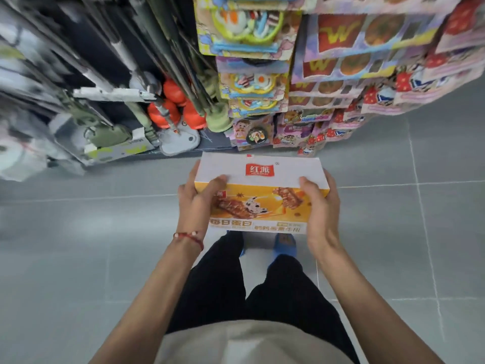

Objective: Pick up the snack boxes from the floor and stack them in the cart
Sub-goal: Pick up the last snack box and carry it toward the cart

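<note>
As we look down, near to far:
Snack box (262, 193): closed, contents unseen; we hold it above the grey floor (78, 245).
Left hand (195, 203): clasps its left end.
Right hand (319, 211): clasps its right end.
Shelves (341, 61): blurred packets beyond.

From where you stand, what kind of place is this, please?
Most likely a shop aisle. Rows of packaged toys and snack packs hang on a display rack, mops stand to the left, and the floor is grey tile. Both hands hold a snack box.
</note>
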Available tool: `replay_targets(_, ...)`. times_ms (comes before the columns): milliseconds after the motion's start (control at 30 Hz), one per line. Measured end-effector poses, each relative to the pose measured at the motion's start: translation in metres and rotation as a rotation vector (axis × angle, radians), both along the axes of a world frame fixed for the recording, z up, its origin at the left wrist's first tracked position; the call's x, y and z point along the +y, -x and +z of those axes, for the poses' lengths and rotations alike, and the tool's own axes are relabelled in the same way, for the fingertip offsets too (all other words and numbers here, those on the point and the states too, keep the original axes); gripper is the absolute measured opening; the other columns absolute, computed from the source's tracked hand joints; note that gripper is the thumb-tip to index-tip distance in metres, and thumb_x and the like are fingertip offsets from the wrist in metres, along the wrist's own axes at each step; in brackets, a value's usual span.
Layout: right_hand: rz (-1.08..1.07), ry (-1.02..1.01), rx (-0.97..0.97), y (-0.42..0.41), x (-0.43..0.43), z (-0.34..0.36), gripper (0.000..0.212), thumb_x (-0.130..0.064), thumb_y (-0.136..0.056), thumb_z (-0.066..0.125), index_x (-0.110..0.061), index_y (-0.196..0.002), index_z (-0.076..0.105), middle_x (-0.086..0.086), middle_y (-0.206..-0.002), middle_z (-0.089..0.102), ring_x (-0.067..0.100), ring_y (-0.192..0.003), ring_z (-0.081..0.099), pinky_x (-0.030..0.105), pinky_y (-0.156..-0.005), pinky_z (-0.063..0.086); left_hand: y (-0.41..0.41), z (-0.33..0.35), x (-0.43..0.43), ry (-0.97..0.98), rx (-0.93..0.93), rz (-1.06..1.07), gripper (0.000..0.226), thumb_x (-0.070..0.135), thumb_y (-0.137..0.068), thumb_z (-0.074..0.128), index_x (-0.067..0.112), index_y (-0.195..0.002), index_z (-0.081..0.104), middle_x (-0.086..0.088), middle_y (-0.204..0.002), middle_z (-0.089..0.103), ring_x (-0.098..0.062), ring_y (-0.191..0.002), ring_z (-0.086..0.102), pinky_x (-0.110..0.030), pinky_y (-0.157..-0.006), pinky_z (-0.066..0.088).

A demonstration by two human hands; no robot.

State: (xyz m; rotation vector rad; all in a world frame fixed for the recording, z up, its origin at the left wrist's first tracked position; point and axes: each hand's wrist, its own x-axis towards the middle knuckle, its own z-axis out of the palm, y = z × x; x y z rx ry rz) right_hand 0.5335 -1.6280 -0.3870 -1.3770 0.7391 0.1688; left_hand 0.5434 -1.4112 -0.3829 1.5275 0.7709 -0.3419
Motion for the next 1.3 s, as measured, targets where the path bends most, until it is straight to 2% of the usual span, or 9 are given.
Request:
replay_targets(133,0.159,0.018,-0.068,0.000,0.007,0.026,0.055,-0.031,-0.084,0.070,-0.023,-0.138,0.063,-0.002,-0.111,0.080,0.018,-0.101,0.077,0.034,-0.079,0.063,0.041,0.040,0.001,-0.019,-0.083,0.172,0.044,0.038,-0.081,0.079,0.043,-0.122,0.063,-0.010,-0.122,0.070,-0.026,-0.097,0.075,-0.039,-0.080,0.062)
replay_targets(267,0.360,-0.007,-0.129,0.008,0.021,0.056,0.049,-0.024,-0.089,0.069,-0.020,-0.138,0.065,-0.002,-0.111,0.080,0.019,-0.101,0.077,0.033,-0.079,0.061,0.098,0.070,0.007,-0.042,-0.109,0.351,0.054,0.057,-0.073,0.078,0.050,-0.122,0.056,-0.012,-0.133,0.062,-0.025,-0.103,0.074,-0.037,-0.078,0.062)
replay_targets(400,0.542,0.003,-0.160,0.016,0.060,0.084,0.050,-0.023,-0.089,0.070,-0.019,-0.138,0.064,-0.006,-0.107,0.081,0.015,-0.097,0.077,0.032,-0.076,0.061,0.139,0.088,0.029,-0.053,-0.130,0.494,0.048,0.039,-0.094,0.068,0.033,-0.133,0.042,-0.006,-0.115,0.074,-0.019,-0.088,0.077,-0.026,-0.065,0.060)
replay_targets(467,0.619,0.001,-0.175,0.023,0.084,0.095,0.055,-0.026,-0.086,0.069,-0.020,-0.140,0.063,0.000,-0.113,0.080,0.020,-0.103,0.076,0.036,-0.083,0.063,0.155,0.095,0.045,-0.060,-0.138,0.562,0.047,0.038,-0.096,0.065,0.032,-0.134,0.040,-0.004,-0.106,0.076,-0.017,-0.081,0.077,-0.032,-0.069,0.062)
replay_targets(533,0.665,-0.011,-0.185,0.030,0.115,0.104,0.052,-0.021,-0.088,0.070,-0.017,-0.139,0.063,-0.003,-0.107,0.080,0.013,-0.096,0.077,0.028,-0.076,0.061,0.173,0.098,0.071,-0.052,-0.151,0.639,0.047,0.040,-0.096,0.065,0.034,-0.136,0.041,-0.001,-0.105,0.077,-0.018,-0.083,0.077,-0.038,-0.078,0.062)
replay_targets(700,0.771,-0.020,-0.189,0.057,0.215,0.118,0.052,-0.011,-0.095,0.067,-0.017,-0.146,0.056,-0.030,-0.087,0.076,-0.006,-0.078,0.073,0.013,-0.064,0.053,0.217,0.104,0.152,-0.069,-0.178,0.723,0.032,0.049,-0.090,0.064,0.047,-0.121,0.054,0.007,-0.107,0.077,-0.015,-0.092,0.076,-0.040,-0.089,0.060)
replay_targets(867,0.867,-0.009,-0.214,0.101,0.327,0.120,0.048,-0.010,-0.095,0.065,-0.018,-0.142,0.061,-0.018,-0.091,0.079,-0.002,-0.078,0.073,0.012,-0.063,0.052,0.271,0.110,0.255,-0.127,-0.219,0.795,0.044,0.043,-0.095,0.064,0.034,-0.137,0.053,0.008,-0.114,0.074,-0.014,-0.096,0.075,-0.038,-0.089,0.060)
replay_targets(1067,0.992,-0.066,-0.224,0.148,0.458,0.128,0.059,-0.029,-0.081,0.064,-0.026,-0.140,0.062,-0.006,-0.106,0.080,0.004,-0.085,0.074,0.011,-0.064,0.052,0.329,0.119,0.366,-0.158,-0.231,0.900,0.052,0.045,-0.090,0.065,0.030,-0.139,0.051,0.005,-0.119,0.072,-0.016,-0.099,0.074,-0.043,-0.089,0.060)
replay_targets(1300,1.114,-0.101,-0.187,0.153,0.600,0.128,0.042,-0.007,-0.100,0.060,-0.020,-0.140,0.063,-0.008,-0.103,0.079,0.003,-0.086,0.074,0.013,-0.065,0.053,0.351,0.124,0.482,-0.185,-0.230,1.039,0.054,0.049,-0.083,0.060,0.030,-0.134,0.055,0.004,-0.122,0.072,-0.019,-0.103,0.073,-0.033,-0.082,0.059)
